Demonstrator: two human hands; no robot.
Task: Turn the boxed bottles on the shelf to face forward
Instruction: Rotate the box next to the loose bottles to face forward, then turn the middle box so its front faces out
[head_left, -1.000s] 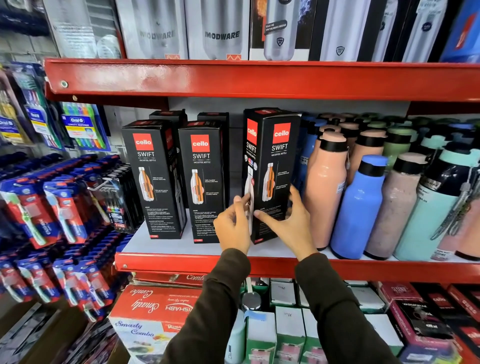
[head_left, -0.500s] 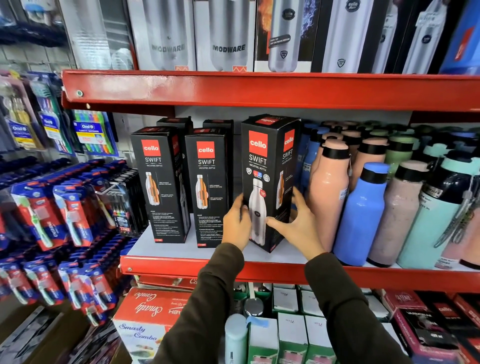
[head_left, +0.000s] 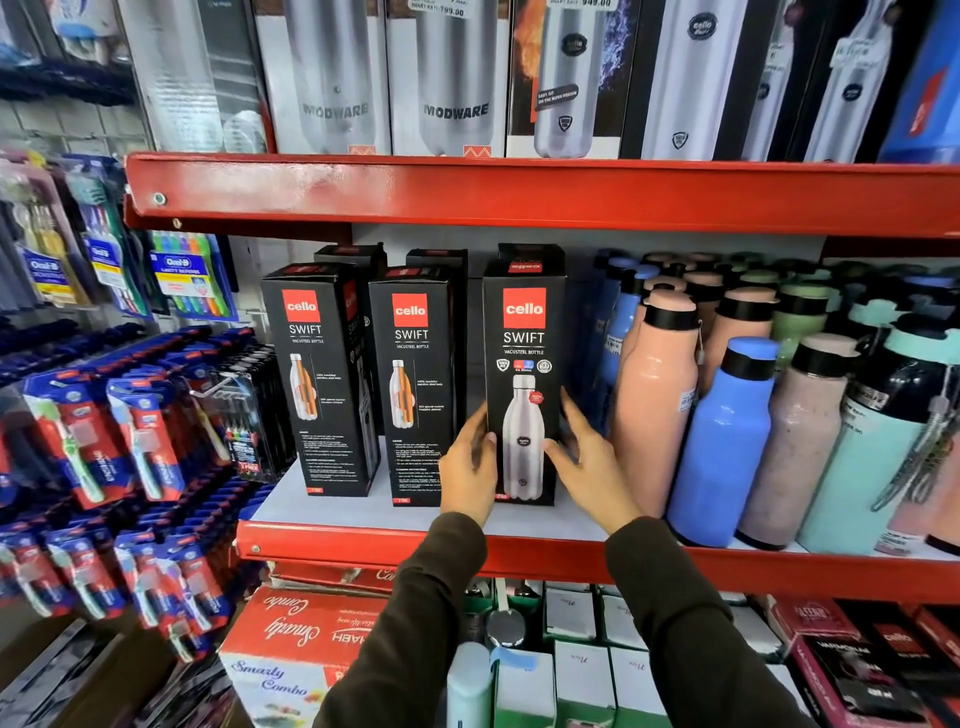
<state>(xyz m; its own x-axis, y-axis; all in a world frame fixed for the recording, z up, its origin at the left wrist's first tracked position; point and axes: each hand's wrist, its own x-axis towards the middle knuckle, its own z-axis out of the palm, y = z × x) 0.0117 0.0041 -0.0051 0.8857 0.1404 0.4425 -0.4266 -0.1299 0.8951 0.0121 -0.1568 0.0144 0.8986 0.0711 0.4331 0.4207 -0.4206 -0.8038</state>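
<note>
Three black Cello Swift bottle boxes stand in a front row on the red-edged shelf (head_left: 363, 540). The right box (head_left: 523, 332) shows its main face with a silver bottle squarely to me. My left hand (head_left: 470, 467) presses its lower left side and my right hand (head_left: 587, 462) its lower right side. The middle box (head_left: 415, 374) and the left box (head_left: 317, 374) show a face with a small orange-striped bottle and text; the left one is angled so its right side panel shows. More black boxes stand behind them.
Loose pink (head_left: 655, 395), blue (head_left: 724, 441) and teal (head_left: 862, 457) bottles crowd the shelf right of the boxes. Toothbrush packs (head_left: 135, 441) hang at left. Tall Modware boxes (head_left: 452, 78) fill the upper shelf. Cartons sit below, including a Smarty Combo box (head_left: 291, 649).
The right box has been rotated in my hands from corner-on to its silver-bottle face pointing straight at me. The other two boxes have not moved.
</note>
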